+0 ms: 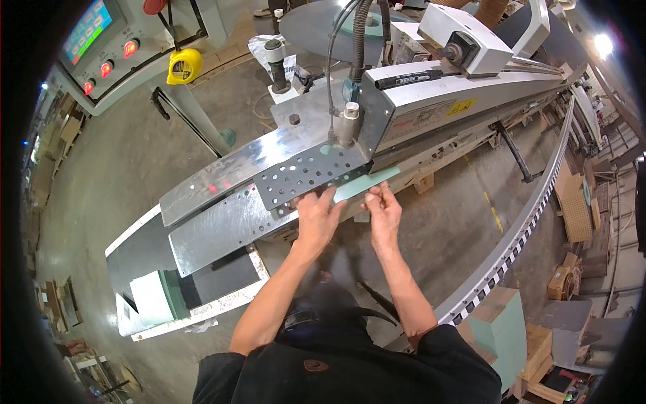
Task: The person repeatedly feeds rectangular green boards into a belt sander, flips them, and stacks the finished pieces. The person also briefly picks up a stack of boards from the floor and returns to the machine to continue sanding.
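Pale-green strip (367, 183), centre of frame, beside the dark perforated plate (303, 176). My right hand (383, 210) pinches its near edge; left hand's (317, 219) fingertips partly hidden, grip can't be told. Best I keep it level, pressure light, unbent.

Pale green strip (365, 184): long, narrow, showing a plain, even-coloured face and running straight over its visible length. It is lying at a slant, its left end sitting nearer the person and its right end reaching up and away. It is extending just beside the right-hand end of the dark perforated plate (306, 176), along the machine's near side. The right hand (383, 214) is pinching its near edge; the left hand (316, 217) is covering the area by its left end, contact there being unclear.
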Available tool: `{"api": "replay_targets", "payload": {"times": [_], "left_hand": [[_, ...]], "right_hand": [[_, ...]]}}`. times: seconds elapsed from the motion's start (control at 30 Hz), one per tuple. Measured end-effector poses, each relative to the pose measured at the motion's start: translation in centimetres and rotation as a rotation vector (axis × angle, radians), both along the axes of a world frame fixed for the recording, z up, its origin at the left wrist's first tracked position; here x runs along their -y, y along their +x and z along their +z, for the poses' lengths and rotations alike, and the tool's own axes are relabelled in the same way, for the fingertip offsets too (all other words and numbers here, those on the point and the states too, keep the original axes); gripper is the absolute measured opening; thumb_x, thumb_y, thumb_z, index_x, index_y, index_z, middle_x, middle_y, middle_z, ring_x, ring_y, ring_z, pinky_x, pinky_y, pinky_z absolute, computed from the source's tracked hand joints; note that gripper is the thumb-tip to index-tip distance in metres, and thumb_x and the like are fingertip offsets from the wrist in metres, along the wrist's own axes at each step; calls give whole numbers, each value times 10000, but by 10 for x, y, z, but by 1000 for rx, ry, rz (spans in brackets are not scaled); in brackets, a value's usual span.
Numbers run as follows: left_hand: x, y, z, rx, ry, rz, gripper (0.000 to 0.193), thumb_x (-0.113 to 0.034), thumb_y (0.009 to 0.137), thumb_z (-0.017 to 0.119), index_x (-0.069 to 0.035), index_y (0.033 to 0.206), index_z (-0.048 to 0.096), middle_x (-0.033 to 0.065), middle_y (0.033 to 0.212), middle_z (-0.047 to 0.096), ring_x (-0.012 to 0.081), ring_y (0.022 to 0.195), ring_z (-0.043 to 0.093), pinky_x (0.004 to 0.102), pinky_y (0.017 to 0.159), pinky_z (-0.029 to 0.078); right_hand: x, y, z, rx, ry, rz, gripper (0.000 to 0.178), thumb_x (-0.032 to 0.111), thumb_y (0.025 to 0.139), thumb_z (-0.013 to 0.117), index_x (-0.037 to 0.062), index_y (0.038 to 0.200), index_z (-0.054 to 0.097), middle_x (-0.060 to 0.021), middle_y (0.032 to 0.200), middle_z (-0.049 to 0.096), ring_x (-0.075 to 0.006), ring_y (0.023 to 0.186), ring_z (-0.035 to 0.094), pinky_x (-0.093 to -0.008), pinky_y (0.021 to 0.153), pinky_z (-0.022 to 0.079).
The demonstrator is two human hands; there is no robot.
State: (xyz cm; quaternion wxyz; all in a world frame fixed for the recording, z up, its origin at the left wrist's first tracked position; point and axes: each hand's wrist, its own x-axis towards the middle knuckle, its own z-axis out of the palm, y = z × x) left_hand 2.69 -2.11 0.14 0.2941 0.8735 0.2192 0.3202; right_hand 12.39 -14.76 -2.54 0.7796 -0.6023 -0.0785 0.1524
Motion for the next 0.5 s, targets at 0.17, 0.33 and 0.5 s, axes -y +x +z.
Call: {"api": "replay_targets", "payload": {"times": [0.17, 0.33, 0.5], "left_hand": [[1, -72, 31, 152, 78, -263, 281, -94, 787, 795, -22, 1048, 719, 144, 988, 677, 347, 917, 648, 436, 790, 506], [-29, -209, 45, 211, 10, 152, 248, -40, 800, 768, -40, 1045, 729, 112, 963, 697, 303, 893, 668, 412, 787, 538], [-106, -386, 40, 59, 248, 945, 388, -40, 866, 672, 32, 1244, 618, 235, 1200, 642, 407, 1109, 591, 469, 979, 465]], "right_hand": [[-2, -30, 19, -104, 13, -13, 511, 104, 952, 670, -30, 1421, 516, -56, 1170, 633, -116, 935, 608, -282, 762, 558], [-36, -123, 9, -110, -66, 483, 399, 120, 972, 662, 0, 1348, 604, -52, 1083, 682, -124, 938, 632, -288, 753, 557], [-102, -237, 12, -64, -182, 1086, 427, 110, 984, 633, -55, 1371, 561, -112, 1133, 686, -137, 899, 652, -282, 784, 559]]}}
